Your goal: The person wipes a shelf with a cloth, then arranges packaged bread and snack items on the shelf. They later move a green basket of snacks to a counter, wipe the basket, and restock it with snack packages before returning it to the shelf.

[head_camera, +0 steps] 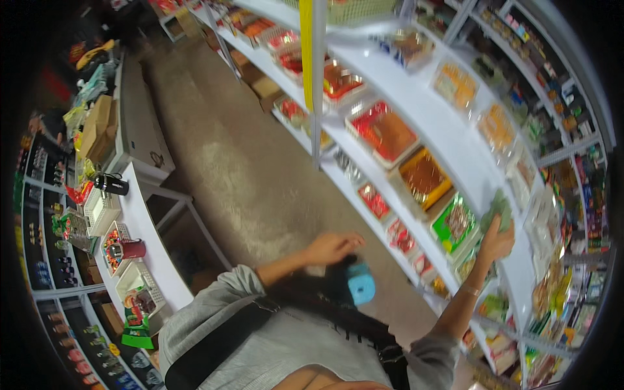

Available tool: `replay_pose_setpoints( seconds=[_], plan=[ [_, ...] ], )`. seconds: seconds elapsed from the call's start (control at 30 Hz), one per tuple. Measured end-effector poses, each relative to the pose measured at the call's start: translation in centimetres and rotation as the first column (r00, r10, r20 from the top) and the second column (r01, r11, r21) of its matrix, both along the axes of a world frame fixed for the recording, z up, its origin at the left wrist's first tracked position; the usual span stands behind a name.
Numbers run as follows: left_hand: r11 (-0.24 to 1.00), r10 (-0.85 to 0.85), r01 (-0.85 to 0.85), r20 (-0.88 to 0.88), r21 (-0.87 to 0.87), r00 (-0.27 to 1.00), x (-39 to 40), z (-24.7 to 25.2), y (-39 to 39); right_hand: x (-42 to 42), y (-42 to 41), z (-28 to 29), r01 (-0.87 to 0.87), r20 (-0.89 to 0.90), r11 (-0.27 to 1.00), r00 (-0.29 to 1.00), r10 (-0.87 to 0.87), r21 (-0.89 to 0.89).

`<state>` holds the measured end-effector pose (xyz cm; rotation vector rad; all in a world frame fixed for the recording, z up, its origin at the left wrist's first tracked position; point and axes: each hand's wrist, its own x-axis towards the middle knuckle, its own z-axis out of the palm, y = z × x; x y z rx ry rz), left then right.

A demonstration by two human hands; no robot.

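Note:
My right hand [499, 240] grips a crumpled pale green cloth [496, 210], pressed to the bare front strip of a white shelf [468, 163]. Just below that spot, on a lower tier, stands a basket with a green-lined packet [456, 225]. Bagged orange food [496, 127] and other clear packets [521, 178] lie farther back on the same shelf as the cloth. My left hand [334, 247] hangs over the floor in front of my body, with its fingers loosely extended and nothing seen in it. A light blue object [360, 285] is below it.
A metal upright with a yellow strip [307, 58] divides the shelving. Red-packed trays [382, 131] line the lower tier. To the left, a white counter [153, 243] carries baskets, a black flask [111, 184] and a red flask [129, 249]. Concrete floor [234, 161] runs between.

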<state>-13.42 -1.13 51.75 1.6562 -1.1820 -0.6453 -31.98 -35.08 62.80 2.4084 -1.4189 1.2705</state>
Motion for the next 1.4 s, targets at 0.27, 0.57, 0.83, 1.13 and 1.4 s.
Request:
replay_pose_setpoints(
  seconds=[0.27, 0.57, 0.83, 1.13, 1.4],
  plan=[
    [0.927, 0.313, -0.251, -0.207, 0.278, 0.927, 2.5, -14.8, 15.5, 0.5, -0.6, -0.1, 0.226, -0.17, 0.97, 0.956, -0.238, -0.089],
    [0.479, 0.59, -0.271, -0.078, 0.835, 0.804, 2.4, -27.3, 35.7, 0.5, -1.5, -1.2, 0.303, -0.244, 0.942, 0.912, -0.33, -0.141],
    [0.321, 0.729, -0.274, -0.052, 0.907, 0.682, 0.3, -30.5, 41.4, 1.2, -0.9, -1.0, 0.363, -0.239, 0.925, 0.894, -0.38, -0.111],
    [0.584, 0.707, -0.261, -0.324, 0.769, 0.628, 2.3, -24.1, 33.0, 0.4, -2.3, -1.7, 0.363, -0.28, 0.918, 0.875, -0.395, -0.162],
    [0.508, 0.703, -0.399, -0.099, 0.763, 0.705, -0.1, -27.9, 41.6, -0.2, -1.9, -1.8, 0.383, -0.331, 0.914, 0.852, -0.406, -0.136]
  ],
)
